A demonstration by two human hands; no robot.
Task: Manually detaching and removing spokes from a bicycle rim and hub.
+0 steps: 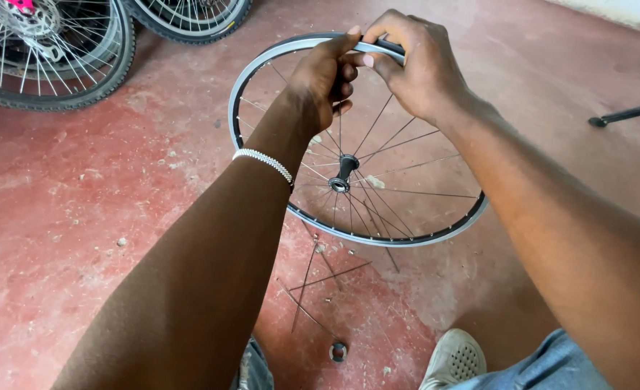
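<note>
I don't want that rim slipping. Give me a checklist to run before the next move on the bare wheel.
1. Left hand grips the top of the rim: ok.
2. Right hand grips the rim beside it: ok.
3. Hub seated in the spokes: ok.
4. Loose spokes on the floor, away from the wheel: not ok, they lie just under it.
5. Spoke tension: cannot tell.
6. Shoe away from the rim: ok.

bright even daylight, soft shadows, sharp focus, slight edge distortion
</note>
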